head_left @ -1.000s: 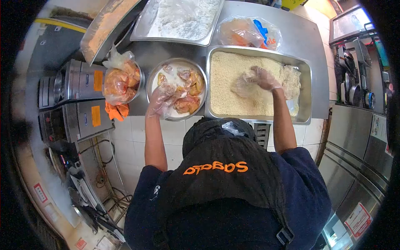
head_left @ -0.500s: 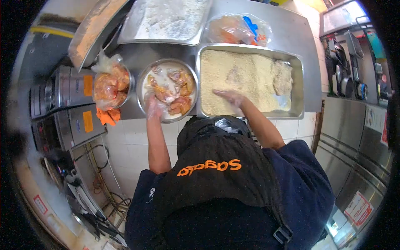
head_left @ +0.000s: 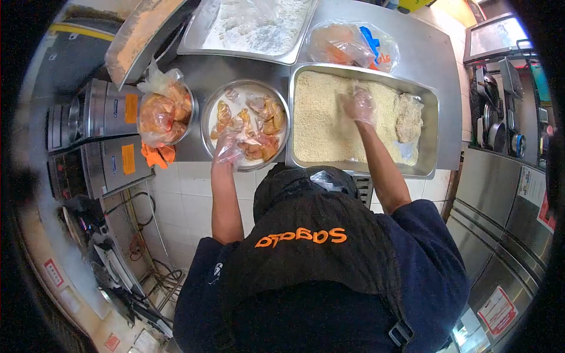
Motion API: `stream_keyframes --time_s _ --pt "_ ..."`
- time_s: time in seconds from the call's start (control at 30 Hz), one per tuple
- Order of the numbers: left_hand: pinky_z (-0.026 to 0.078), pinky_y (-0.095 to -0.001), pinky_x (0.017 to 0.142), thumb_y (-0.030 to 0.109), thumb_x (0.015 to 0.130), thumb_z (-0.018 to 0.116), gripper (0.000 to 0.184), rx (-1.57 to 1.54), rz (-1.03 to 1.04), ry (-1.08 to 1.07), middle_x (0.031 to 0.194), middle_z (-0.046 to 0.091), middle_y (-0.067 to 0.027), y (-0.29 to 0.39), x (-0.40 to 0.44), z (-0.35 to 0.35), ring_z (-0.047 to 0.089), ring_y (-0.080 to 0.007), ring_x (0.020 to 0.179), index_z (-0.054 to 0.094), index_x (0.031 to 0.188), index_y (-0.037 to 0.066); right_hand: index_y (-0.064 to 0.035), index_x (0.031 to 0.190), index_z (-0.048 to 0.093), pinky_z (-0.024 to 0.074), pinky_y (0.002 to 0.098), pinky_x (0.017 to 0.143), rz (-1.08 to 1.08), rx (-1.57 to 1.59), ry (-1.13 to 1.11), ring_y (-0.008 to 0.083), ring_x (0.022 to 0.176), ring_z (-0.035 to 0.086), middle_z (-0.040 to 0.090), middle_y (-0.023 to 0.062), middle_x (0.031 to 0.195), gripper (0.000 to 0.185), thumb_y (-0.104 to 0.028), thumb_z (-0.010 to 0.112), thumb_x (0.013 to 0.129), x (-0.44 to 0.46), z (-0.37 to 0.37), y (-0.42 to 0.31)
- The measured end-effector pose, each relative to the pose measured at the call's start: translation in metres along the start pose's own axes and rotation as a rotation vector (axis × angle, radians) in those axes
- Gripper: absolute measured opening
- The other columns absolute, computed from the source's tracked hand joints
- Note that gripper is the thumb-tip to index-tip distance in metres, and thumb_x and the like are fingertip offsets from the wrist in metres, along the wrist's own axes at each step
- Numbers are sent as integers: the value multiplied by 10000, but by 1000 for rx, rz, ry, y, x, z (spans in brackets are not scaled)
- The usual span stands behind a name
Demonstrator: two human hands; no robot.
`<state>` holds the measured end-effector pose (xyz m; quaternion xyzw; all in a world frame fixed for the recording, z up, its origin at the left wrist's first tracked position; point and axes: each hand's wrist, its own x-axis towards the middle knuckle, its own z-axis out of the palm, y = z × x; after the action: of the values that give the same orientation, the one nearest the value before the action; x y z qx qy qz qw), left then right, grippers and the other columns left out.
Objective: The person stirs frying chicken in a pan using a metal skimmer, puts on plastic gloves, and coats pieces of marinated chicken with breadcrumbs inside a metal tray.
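Observation:
My left hand (head_left: pixel 228 150), in a clear plastic glove, dips into the near left side of a round metal bowl (head_left: pixel 205 133). Its fingers close on a raw chicken piece (head_left: pixel 248 130) in white liquid, among several others. My right hand (head_left: pixel 358 106), also gloved, is over the far middle part of a deep metal tray (head_left: pixel 435 132) of pale breading crumbs (head_left: pixel 321 126). Motion smears its fingers, and what lies under them is hidden. A crumb-coated piece (head_left: pixel 408 117) lies at the tray's right end.
Behind the bowl stands a tray of white flour (head_left: pixel 250 26). A plastic bag with blue and orange print (head_left: pixel 347 44) lies behind the crumbs. At left are a bagged bowl of chicken (head_left: pixel 165 115), an orange cloth (head_left: pixel 158 155) and a slanted crumb-covered tray (head_left: pixel 144 35).
My right hand has moved from the near left of the crumbs to the far middle, over a half-buried piece seen earlier there. My left hand has reached slightly farther into the bowl.

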<state>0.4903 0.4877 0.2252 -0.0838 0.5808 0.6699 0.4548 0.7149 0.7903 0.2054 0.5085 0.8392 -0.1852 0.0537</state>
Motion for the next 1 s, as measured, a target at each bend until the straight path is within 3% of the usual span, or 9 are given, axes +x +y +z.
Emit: stream_keyframes --time_s 0.1,0.13,0.3,0.37,0.5,0.63,0.77,0.87,1.0 --pt "480 -324 669 79 736 582 281 333 127 96 914 604 -120 17 -11 15 599 -229 783 579 992 -39 -106 1274 438 252 424 1020 28 -101 365 304 1222 370 414 156 1310 625 -542 401 828 -17 55 -16" --pt "475 -332 666 107 741 599 279 593 206 151 918 614 -122 22 -11 17 604 -231 768 588 980 -36 -133 1343 338 107 462 1062 36 -17 166 297 1299 235 297 135 1393 637 -537 334 851 -19 53 -13" --pt "461 -382 696 142 736 625 193 1278 423 311 839 621 -197 43 -38 46 607 -313 803 608 863 -2 -128 1331 357 135 455 1059 10 36 190 300 1280 274 337 144 1368 620 -523 348 853 -24 55 -8" --pt "454 -428 677 93 715 594 131 1630 874 243 791 604 -217 37 -40 50 590 -365 770 597 797 -9 -128 1331 356 136 454 1060 17 37 209 298 1275 284 341 148 1364 619 -520 353 852 -22 54 -8" --pt "455 -438 681 53 697 546 114 1824 696 18 757 601 -200 10 -20 25 586 -356 750 614 779 14 -99 1262 450 178 456 1041 -72 -29 283 292 1235 342 400 171 1312 576 -490 396 843 -42 55 -6" --pt "459 -427 687 77 696 565 113 1742 500 -79 757 606 -189 34 -26 22 588 -338 751 623 778 26 -57 1166 531 325 420 978 -71 143 89 314 1132 461 500 191 1200 552 -470 489 801 -50 36 -6" --pt "481 -370 689 157 725 623 196 1662 739 -187 800 630 -160 60 -36 25 607 -271 745 624 863 18 -18 1152 524 391 398 924 -34 218 167 321 1069 509 547 201 1119 648 -511 568 734 -28 45 7" --pt "476 -317 730 148 795 601 271 676 220 -104 894 627 -84 41 -14 1 598 -182 818 583 1016 -7 72 1168 471 406 372 905 103 195 -302 305 1061 526 532 248 1135 899 -552 721 572 -17 18 23" --pt "478 -331 731 160 775 618 318 351 148 -111 898 623 -75 6 12 -8 595 -201 815 570 1037 -14 123 1191 420 408 341 905 -83 370 -711 292 1069 520 504 260 1170 960 -466 795 533 -21 9 41"
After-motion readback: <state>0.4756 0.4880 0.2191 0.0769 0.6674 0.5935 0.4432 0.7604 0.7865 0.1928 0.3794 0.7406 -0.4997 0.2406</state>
